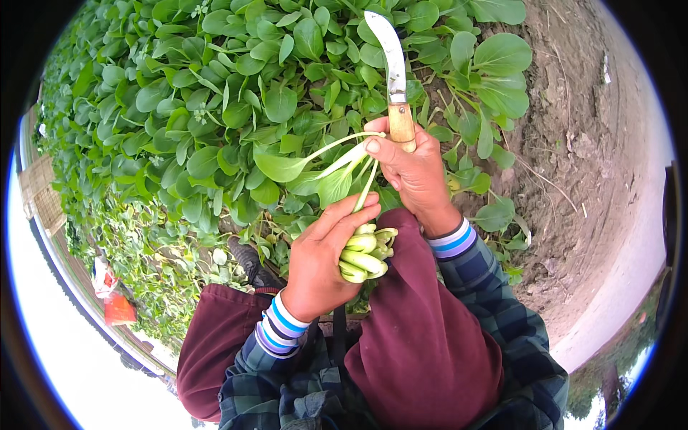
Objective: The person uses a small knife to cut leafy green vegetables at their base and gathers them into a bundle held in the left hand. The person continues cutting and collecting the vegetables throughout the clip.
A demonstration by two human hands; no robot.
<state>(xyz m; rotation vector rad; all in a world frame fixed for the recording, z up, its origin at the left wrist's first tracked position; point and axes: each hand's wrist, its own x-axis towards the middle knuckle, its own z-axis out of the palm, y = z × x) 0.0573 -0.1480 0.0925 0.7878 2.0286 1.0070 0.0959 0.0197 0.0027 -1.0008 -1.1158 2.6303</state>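
My left hand is wrapped around a bunch of pale green leafy-vegetable stems, their thick cut ends pointing right above my knee. In my right hand is a curved-blade knife, its wooden handle in the palm and the blade pointing up and away from me. Between the thumb and a finger of that same hand are the stem ends of a few loose leaves, which fan out to the left. One thin stem runs down to the fingertips of my left hand.
A dense bed of leafy greens spreads ahead and to the left. Bare soil and a pale path lie to the right. Trimmed leaves litter the ground at left, near my shoe. Farther left is a red-orange object.
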